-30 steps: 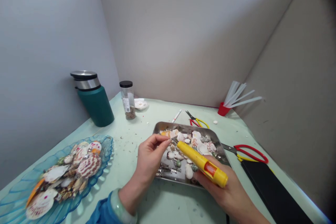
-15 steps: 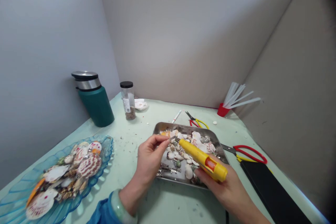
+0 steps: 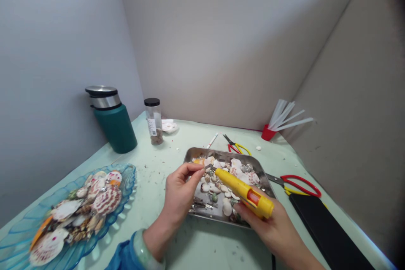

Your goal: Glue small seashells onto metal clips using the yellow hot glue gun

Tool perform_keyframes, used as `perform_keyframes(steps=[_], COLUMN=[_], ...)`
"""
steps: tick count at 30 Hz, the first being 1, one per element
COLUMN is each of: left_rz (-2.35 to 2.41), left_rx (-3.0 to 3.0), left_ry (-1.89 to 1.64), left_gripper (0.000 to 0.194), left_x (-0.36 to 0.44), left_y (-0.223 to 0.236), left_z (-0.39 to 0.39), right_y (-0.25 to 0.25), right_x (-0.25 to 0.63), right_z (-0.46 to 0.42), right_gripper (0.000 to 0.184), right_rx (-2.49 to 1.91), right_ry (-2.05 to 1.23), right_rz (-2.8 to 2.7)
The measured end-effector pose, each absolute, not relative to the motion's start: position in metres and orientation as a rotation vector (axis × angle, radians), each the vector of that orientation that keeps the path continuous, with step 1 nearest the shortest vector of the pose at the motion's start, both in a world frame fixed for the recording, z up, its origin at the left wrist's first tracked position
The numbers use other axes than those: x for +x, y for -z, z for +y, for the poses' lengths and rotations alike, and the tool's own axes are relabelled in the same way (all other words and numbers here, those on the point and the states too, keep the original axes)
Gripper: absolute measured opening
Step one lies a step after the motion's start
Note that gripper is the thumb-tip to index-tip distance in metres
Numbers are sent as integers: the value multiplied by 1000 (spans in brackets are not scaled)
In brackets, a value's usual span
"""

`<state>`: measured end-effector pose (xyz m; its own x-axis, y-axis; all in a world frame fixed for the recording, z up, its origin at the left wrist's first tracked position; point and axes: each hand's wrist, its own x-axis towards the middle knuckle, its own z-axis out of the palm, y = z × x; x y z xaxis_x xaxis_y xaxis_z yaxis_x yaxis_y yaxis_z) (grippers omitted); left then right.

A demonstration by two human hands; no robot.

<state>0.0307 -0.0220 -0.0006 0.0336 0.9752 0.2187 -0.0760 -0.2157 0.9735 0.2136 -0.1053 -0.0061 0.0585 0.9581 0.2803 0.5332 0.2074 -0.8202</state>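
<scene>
My right hand (image 3: 268, 223) grips a yellow hot glue gun (image 3: 242, 190) whose nozzle points up and to the left. Between the thumb and fingertips of my left hand (image 3: 182, 185) is a small metal clip (image 3: 208, 166), mostly hidden; the nozzle tip is at its free end. Whether the two touch is too small to tell. Both hands are over a metal tray (image 3: 221, 219) of seashells (image 3: 215, 190). Several metal clips (image 3: 202, 205) lie in the tray's near left corner.
At left, a blue glass dish (image 3: 126, 177) holds shells; behind it stand a green bottle (image 3: 117, 128) and a clear jar (image 3: 154, 120). Scissors (image 3: 236, 145), a marker (image 3: 212, 140), larger scissors (image 3: 300, 183), a black slab (image 3: 325, 232) and a red cup of glue sticks (image 3: 268, 133) surround the tray.
Almost nothing differs: both hands, the glue gun and the clip hold nearly the same position. The whole view has shifted very slightly.
</scene>
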Motion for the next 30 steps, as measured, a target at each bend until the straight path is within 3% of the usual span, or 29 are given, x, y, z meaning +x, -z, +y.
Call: perform_keyframes(steps=[30], left_rz=[1033], left_rx=[1397], left_ry=[-1356], left_gripper=[12], left_x=[32], left_y=[2], left_z=[-23], right_y=[3], right_x=[212], right_z=[-108], right_gripper=[22], right_rx=[-1477], right_ry=[-617], right_rz=[-1626])
